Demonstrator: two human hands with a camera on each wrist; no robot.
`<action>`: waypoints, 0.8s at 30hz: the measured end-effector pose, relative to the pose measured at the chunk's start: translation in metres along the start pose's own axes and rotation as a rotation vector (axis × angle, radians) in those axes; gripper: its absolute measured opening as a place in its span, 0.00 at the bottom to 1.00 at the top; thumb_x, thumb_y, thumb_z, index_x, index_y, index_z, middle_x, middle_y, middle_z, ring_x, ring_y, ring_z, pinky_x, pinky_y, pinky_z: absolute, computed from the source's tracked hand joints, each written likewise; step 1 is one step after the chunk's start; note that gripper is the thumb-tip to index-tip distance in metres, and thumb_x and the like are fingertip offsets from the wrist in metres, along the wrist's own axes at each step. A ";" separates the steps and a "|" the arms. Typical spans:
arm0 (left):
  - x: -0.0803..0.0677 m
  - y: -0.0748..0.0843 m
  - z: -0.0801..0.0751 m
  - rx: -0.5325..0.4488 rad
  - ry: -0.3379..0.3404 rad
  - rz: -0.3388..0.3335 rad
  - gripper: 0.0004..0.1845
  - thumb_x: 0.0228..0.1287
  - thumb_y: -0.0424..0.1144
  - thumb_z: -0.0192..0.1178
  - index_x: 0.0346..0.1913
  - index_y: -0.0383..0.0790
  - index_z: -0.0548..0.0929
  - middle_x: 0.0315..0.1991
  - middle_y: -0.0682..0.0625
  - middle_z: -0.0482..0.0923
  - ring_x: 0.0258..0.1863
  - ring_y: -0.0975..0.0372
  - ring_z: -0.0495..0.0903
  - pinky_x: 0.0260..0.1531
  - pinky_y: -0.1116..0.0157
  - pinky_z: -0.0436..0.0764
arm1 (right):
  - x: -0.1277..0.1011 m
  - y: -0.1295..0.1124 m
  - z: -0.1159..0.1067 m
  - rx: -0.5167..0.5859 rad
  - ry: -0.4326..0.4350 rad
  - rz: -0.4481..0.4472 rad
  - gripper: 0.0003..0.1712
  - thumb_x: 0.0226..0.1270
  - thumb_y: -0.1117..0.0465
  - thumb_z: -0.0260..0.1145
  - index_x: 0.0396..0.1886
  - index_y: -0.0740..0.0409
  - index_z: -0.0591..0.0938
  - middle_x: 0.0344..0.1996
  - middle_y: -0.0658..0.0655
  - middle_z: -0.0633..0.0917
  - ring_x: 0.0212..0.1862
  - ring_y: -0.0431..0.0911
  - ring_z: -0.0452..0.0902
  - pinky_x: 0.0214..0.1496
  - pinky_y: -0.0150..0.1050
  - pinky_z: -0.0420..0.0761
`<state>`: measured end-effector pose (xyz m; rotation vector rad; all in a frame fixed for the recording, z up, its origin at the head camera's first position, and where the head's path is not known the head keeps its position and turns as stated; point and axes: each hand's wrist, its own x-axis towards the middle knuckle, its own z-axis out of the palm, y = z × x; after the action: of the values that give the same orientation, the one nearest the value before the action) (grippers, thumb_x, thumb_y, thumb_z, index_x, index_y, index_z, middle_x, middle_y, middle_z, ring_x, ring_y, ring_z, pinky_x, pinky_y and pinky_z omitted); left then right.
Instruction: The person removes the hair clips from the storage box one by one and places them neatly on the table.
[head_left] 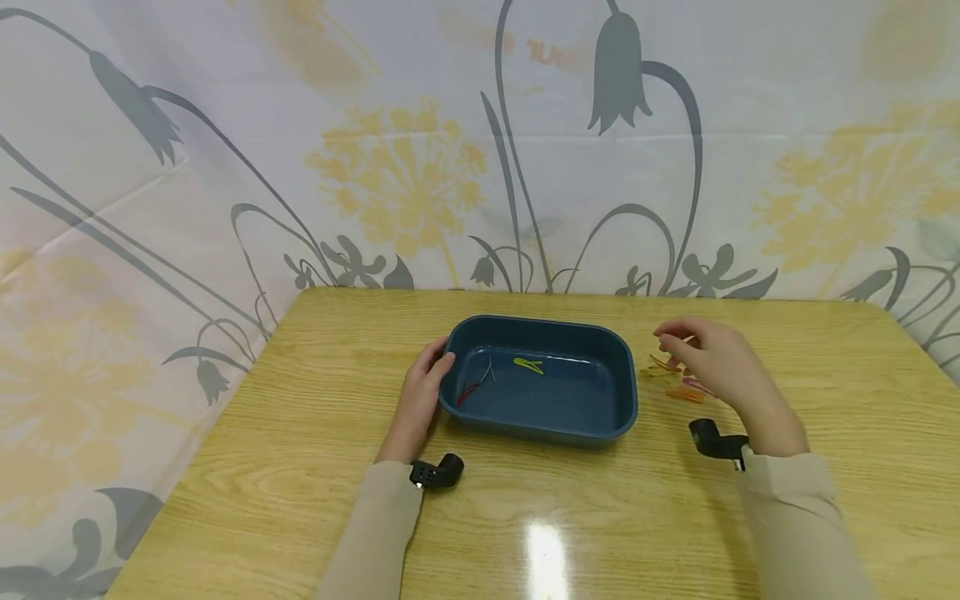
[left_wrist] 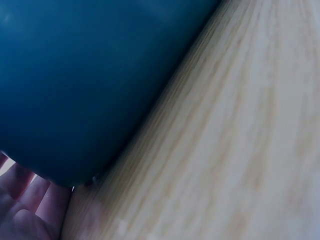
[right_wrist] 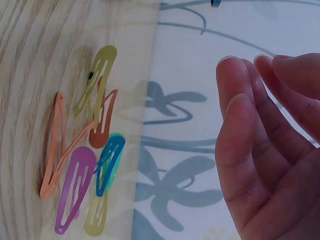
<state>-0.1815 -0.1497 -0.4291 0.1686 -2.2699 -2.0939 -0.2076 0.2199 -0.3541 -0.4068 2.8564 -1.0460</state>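
Note:
A dark blue tray [head_left: 540, 428] sits mid-table; its wall [left_wrist: 75, 75] fills the left wrist view. Inside lie a yellow-green hair clip [head_left: 528, 365], a red one [head_left: 468, 392] and a thin grey one [head_left: 489, 372]. My left hand [head_left: 438, 360] grips the tray's left end, thumb on the rim, and its fingers [left_wrist: 25, 210] show by the wall. My right hand [head_left: 671, 338] hovers just above a pile of several coloured hair clips [head_left: 678, 382] right of the tray. That hand [right_wrist: 250, 100] is relaxed and empty, and the clips [right_wrist: 85, 150] lie flat on the wood.
The wooden table [head_left: 300, 467] ends at a floral curtain [head_left: 420, 167] hanging behind and to both sides. Bare wood lies in front of the tray and at the table's left and far right.

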 end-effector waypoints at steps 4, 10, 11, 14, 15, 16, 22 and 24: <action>0.000 0.000 0.000 -0.002 -0.004 -0.003 0.21 0.67 0.49 0.50 0.62 0.50 0.70 0.61 0.53 0.68 0.62 0.60 0.64 0.64 0.56 0.59 | 0.000 -0.005 0.002 0.006 -0.004 -0.009 0.26 0.69 0.41 0.47 0.54 0.54 0.74 0.42 0.61 0.81 0.40 0.54 0.78 0.35 0.43 0.80; 0.000 0.000 0.000 0.004 0.001 0.001 0.21 0.67 0.49 0.50 0.61 0.50 0.70 0.61 0.53 0.68 0.62 0.60 0.64 0.65 0.56 0.59 | 0.000 -0.012 0.003 -0.012 0.002 -0.026 0.26 0.69 0.42 0.48 0.54 0.54 0.74 0.42 0.60 0.82 0.40 0.53 0.78 0.34 0.40 0.78; 0.000 0.000 0.000 0.005 0.002 0.002 0.21 0.67 0.49 0.50 0.62 0.50 0.70 0.61 0.53 0.68 0.62 0.60 0.64 0.65 0.56 0.59 | 0.001 -0.013 0.003 -0.019 0.007 -0.031 0.25 0.69 0.42 0.48 0.54 0.54 0.75 0.41 0.60 0.82 0.40 0.53 0.78 0.35 0.40 0.78; 0.000 0.001 0.000 0.005 0.004 0.006 0.22 0.67 0.49 0.50 0.62 0.50 0.70 0.61 0.53 0.68 0.62 0.60 0.64 0.65 0.56 0.59 | 0.002 -0.016 0.006 -0.040 0.013 -0.048 0.24 0.69 0.43 0.49 0.53 0.53 0.76 0.41 0.58 0.82 0.40 0.52 0.79 0.38 0.42 0.77; 0.000 0.001 0.000 0.005 0.002 0.006 0.22 0.67 0.49 0.50 0.62 0.50 0.70 0.62 0.53 0.68 0.63 0.60 0.64 0.65 0.56 0.59 | 0.002 -0.017 0.007 -0.046 0.012 -0.055 0.24 0.69 0.43 0.49 0.53 0.53 0.76 0.41 0.58 0.82 0.40 0.52 0.79 0.39 0.43 0.77; -0.001 0.001 0.000 0.005 0.000 0.004 0.22 0.67 0.49 0.50 0.62 0.50 0.70 0.62 0.53 0.68 0.63 0.60 0.64 0.65 0.56 0.59 | 0.002 -0.019 0.007 -0.049 0.011 -0.062 0.24 0.69 0.43 0.50 0.53 0.53 0.76 0.42 0.58 0.82 0.40 0.52 0.79 0.40 0.44 0.77; -0.002 0.005 -0.001 -0.003 -0.020 -0.020 0.22 0.68 0.48 0.50 0.63 0.48 0.69 0.63 0.51 0.67 0.64 0.59 0.63 0.66 0.57 0.57 | 0.002 -0.030 0.011 -0.075 0.008 -0.102 0.21 0.70 0.46 0.50 0.52 0.53 0.77 0.44 0.57 0.82 0.40 0.50 0.79 0.39 0.44 0.76; -0.006 0.012 -0.001 -0.001 -0.023 -0.024 0.22 0.69 0.46 0.49 0.64 0.46 0.68 0.64 0.49 0.66 0.64 0.58 0.62 0.66 0.56 0.57 | 0.002 -0.033 0.012 -0.084 0.010 -0.106 0.20 0.70 0.47 0.50 0.52 0.53 0.77 0.43 0.57 0.82 0.40 0.49 0.79 0.38 0.42 0.75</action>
<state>-0.1761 -0.1487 -0.4168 0.1727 -2.2913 -2.1196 -0.2004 0.1872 -0.3420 -0.5670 2.9241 -0.9481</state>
